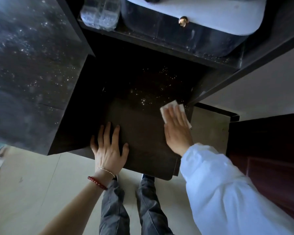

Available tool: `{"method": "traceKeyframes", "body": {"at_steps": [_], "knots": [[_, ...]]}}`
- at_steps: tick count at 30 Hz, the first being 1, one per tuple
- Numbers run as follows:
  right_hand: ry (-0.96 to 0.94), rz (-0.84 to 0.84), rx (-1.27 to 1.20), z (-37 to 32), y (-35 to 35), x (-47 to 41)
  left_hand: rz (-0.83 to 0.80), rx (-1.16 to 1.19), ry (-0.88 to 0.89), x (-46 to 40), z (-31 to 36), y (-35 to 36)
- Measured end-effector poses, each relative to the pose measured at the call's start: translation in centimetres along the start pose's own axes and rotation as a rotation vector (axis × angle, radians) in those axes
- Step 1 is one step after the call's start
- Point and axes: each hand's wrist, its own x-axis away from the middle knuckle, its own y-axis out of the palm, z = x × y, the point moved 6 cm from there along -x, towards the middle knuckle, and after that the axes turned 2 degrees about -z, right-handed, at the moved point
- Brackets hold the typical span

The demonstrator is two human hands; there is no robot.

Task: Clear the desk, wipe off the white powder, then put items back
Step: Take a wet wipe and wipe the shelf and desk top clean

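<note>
While the left hand (109, 146) lies flat with its fingers spread on the near left corner of the dark bench (143, 138), holding nothing, the right hand (176, 131) presses a white tissue (170, 106) flat against the bench near its right edge. That hand is open too, fingers straight and close together, palm down on the tissue, which shows beyond the fingertips and along both sides of them. White powder (148, 95) lies in scattered specks on the bench just beyond and to the left of the tissue, thinning out toward the far edge; the near part of the bench, between the two hands, looks clean of specks. A larger dark surface (24, 65) to the left, higher than the bench, is also dusted with white specks and smears. At the far edge stands a raised dark shelf (159, 48) with specks along its lip; on it sit a clear plastic bottle (100, 12) toward the left end and a dark case with a pale lid and a brass clasp (183, 21) toward the right. The right arm wears a white sleeve (227, 192); the bare left wrist carries a red bead bracelet (97, 182) and a thin chain. Below the near edge, grey trousers (126, 209) stand over a pale floor (32, 192).
</note>
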Motion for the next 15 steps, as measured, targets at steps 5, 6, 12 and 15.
{"method": "traceKeyframes", "body": {"at_steps": [5,6,12,15], "knots": [[0.258,-0.010,0.012,-0.8,0.5,-3.4,0.000,0.014,-0.029,-1.6,-1.5,-0.5],[0.199,0.002,0.013,-1.8,0.6,-2.7,-0.009,0.014,-0.022,-1.7,-1.6,-0.5],[-0.392,-0.075,0.208,-5.1,2.1,0.8,-0.002,-0.018,0.005,-1.5,-2.1,-0.2],[0.080,0.034,0.099,-1.1,-0.3,-5.1,0.024,-0.044,0.011,-1.5,-2.0,0.0]]}}
